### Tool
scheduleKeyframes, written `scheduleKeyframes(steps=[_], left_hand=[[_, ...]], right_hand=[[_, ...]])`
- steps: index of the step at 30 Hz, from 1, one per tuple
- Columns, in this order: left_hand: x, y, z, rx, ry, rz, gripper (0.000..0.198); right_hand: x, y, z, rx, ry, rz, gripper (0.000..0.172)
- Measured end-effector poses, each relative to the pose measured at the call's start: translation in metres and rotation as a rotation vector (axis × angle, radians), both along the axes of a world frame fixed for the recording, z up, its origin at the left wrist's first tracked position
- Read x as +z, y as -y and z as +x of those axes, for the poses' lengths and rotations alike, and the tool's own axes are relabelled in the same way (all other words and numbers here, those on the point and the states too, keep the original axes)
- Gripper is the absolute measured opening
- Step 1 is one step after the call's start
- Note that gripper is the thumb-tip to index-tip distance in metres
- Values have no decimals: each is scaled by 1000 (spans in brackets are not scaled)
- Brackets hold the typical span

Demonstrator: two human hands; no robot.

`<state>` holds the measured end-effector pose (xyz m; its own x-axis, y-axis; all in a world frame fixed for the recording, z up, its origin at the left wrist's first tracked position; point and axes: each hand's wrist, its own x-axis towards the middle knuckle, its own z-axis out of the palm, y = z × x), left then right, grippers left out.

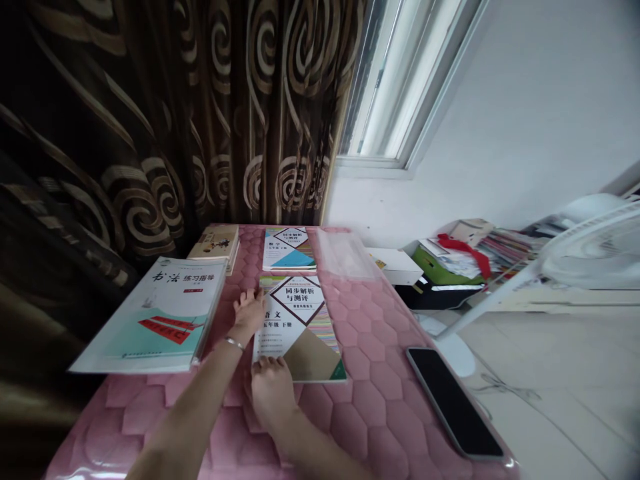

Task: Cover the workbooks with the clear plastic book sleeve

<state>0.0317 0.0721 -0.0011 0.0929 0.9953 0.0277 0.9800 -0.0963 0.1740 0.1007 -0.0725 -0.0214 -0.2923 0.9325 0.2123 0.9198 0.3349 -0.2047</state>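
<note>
A workbook with a colourful striped cover (305, 327) lies flat in the middle of the pink quilted table (380, 407). My left hand (249, 312), with a thin bracelet at the wrist, rests open on the book's left edge, fingers stretched flat. My right hand (270, 390) lies at the book's near left corner, fingers extended onto the cover. Neither hand lifts anything.
A large pale calligraphy book (160, 313) overhangs the table's left side. A second workbook (289, 249), a brown book (216, 243) and a clear plastic sleeve (345, 257) lie at the back. A black phone (454, 402) sits near the right edge. A white fan (590, 253) and paper clutter stand on the right.
</note>
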Motion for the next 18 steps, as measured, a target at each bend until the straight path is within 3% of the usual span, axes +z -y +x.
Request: scheduleKeyframes(steps=[4, 9, 14, 18], left_hand=[[-6, 36, -5, 7, -29, 43, 48], [-18, 72, -32, -11, -90, 156, 45], [-14, 79, -45, 16, -65, 148, 39], [5, 71, -31, 18, 123, -57, 35]], right_hand=[[7, -2, 50, -42, -47, 61, 22], [-8, -5, 131, -135, 22, 84, 40], [-23, -7, 172, -283, -5, 40, 41], [-18, -27, 178, -297, -395, -25, 30]])
